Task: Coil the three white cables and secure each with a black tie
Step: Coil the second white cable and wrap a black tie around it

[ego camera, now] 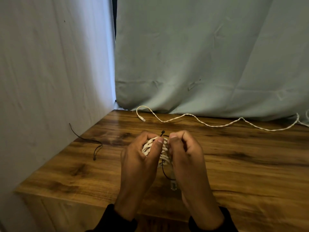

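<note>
A coiled white twisted cable sits between both hands above the wooden table. My left hand wraps around the coil's left side, thumb pressed on top. My right hand pinches a thin black tie at the coil's right side; one tie end pokes up above the coil, the other hangs below beside the cable's clear plug. A second white cable lies loose and wavy along the table's back edge, its plug at the left end. A spare black tie lies at the left.
A white cloth wall rises along the table's left side and a pale green sheet hangs behind it. The table's front edge runs just under my wrists. The loose cable runs off the frame at the right.
</note>
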